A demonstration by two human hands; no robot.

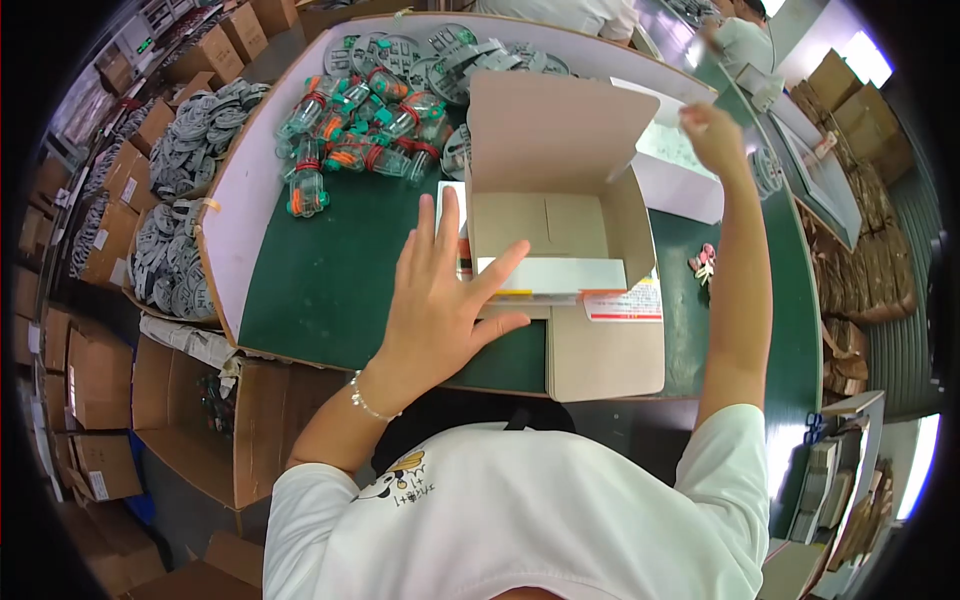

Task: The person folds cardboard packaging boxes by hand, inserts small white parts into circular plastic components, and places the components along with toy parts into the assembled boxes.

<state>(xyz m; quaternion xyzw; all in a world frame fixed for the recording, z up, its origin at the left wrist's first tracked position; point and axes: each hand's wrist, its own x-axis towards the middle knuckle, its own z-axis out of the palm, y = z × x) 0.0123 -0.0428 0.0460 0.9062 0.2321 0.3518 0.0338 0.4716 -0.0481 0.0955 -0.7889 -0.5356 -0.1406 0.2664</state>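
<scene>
Beneath the open carton point(540, 180) extends a green work surface point(350, 270), bordered to the carton's left and rear by a pale raised wall point(230, 255). Left of the carton lies a pile of clear plastic bundles point(365, 130) with orange and teal parts and red bands; behind the carton are grey coiled pieces point(450, 55). Right of the carton stands a white box point(682, 187), with small pink pieces point(703, 264) nearer the wearer. Farther left of the carton, beyond the wall, grey coils point(195, 130) fill cardboard boxes. Beyond the carton, to the right, sits another person point(745, 45) in white.

The carton rests on the surface before the wearer, its plain brown interior exposed, rear flap raised and front edge white. Flat brown card point(606, 360) projects below its front. The left hand point(435, 295) is at the carton's left front corner, fingers spread apart; contact cannot be determined. The right hand point(712, 140) is raised right of the carton, blurred; its grip cannot be determined.
</scene>
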